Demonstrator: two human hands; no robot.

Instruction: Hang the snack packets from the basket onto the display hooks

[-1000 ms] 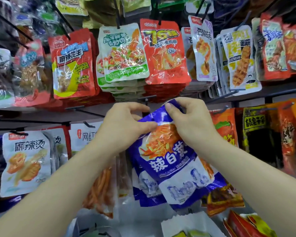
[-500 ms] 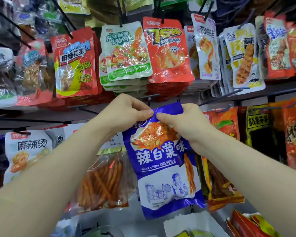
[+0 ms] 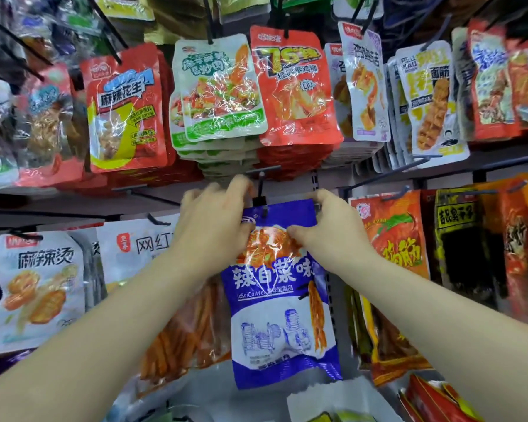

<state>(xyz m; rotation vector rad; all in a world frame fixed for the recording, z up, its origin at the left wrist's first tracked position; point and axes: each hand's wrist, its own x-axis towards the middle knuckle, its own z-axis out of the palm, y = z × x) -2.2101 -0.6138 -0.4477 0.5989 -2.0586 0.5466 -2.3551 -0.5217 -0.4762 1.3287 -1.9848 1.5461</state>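
- Head view: the blue snack packet (image 3: 275, 300) has risen to the black display hook (image 3: 261, 193) at centre frame, and its top hole seems to sit on the hook's tip.
- The left hand (image 3: 214, 226) and right hand (image 3: 326, 229) pinch its upper part with curled fingers; it likely only needs sliding back.

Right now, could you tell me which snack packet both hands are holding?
The blue plastic packet at centre: left hand and right hand pinch its top; no other is held.
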